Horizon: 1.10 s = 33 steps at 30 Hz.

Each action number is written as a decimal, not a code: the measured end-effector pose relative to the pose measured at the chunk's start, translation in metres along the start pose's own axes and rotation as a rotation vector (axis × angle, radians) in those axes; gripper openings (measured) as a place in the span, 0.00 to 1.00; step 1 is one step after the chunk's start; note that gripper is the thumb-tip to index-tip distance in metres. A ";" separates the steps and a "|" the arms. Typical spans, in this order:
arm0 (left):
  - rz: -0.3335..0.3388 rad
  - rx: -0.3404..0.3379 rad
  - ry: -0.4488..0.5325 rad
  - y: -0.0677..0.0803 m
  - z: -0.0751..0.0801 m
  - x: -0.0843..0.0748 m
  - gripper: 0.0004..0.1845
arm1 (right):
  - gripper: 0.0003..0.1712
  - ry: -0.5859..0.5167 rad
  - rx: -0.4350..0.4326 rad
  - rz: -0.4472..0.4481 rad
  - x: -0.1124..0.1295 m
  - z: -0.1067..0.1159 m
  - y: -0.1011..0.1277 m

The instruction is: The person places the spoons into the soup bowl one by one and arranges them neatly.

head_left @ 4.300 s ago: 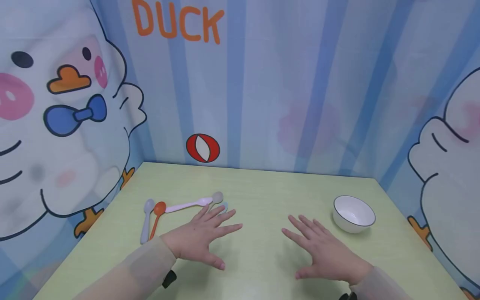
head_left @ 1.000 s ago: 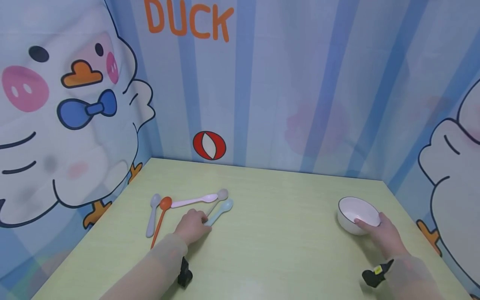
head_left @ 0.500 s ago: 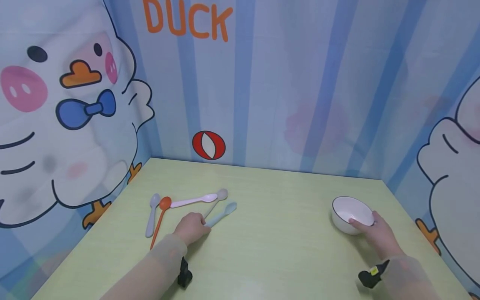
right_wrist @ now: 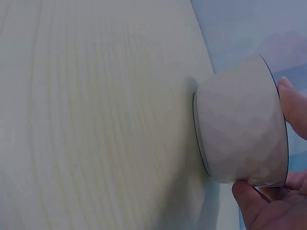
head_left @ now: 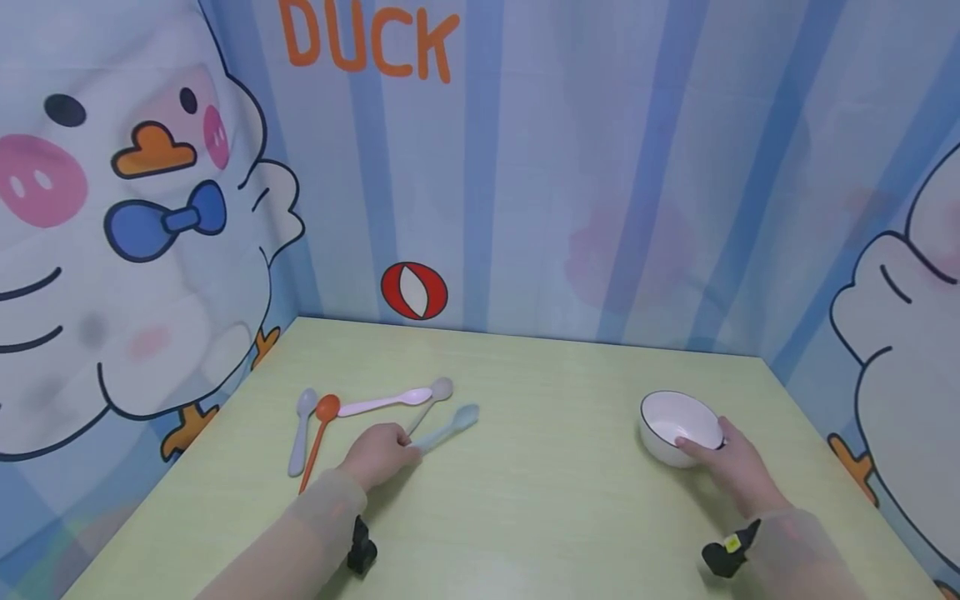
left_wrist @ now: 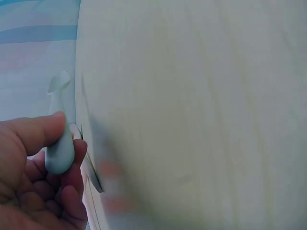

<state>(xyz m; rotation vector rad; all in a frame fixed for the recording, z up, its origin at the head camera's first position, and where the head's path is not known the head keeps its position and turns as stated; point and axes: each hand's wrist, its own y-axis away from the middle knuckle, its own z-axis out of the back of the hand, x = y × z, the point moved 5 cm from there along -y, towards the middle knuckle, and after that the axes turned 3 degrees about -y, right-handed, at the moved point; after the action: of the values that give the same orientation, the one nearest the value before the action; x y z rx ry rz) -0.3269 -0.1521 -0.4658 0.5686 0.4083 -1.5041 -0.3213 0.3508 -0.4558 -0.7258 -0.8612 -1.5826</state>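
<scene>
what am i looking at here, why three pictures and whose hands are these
These are a person's two bare hands, filmed by three cameras at once. The wide picture comes from a camera on the head; the two close-ups come from cameras worn on each wrist. The left hand pinches the handle of a pale blue spoon, seen close up in the left wrist view. The right hand grips a white bowl by its rim. On the green table also lie a grey spoon, an orange spoon, a pink spoon and a beige spoon.
</scene>
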 end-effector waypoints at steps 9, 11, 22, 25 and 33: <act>0.017 0.035 0.086 0.003 0.002 -0.004 0.10 | 0.67 -0.023 0.045 0.009 0.014 -0.017 0.002; 0.022 0.049 0.120 0.004 0.002 -0.004 0.10 | 0.67 -0.022 0.056 0.012 0.017 -0.022 0.004; 0.025 0.099 0.232 0.009 0.005 -0.012 0.09 | 0.65 -0.025 0.100 0.046 0.035 -0.049 0.005; 0.027 0.108 0.256 0.008 0.004 -0.013 0.10 | 0.66 -0.025 0.110 0.052 0.040 -0.056 0.005; 0.017 0.115 0.326 0.008 0.006 -0.018 0.13 | 0.61 -0.038 0.134 0.113 0.054 -0.079 0.007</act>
<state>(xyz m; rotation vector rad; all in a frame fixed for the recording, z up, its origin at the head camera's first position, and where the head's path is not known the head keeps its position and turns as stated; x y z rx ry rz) -0.3199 -0.1417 -0.4498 0.9125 0.5683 -1.4268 -0.3239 0.2547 -0.4532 -0.6990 -0.9283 -1.4009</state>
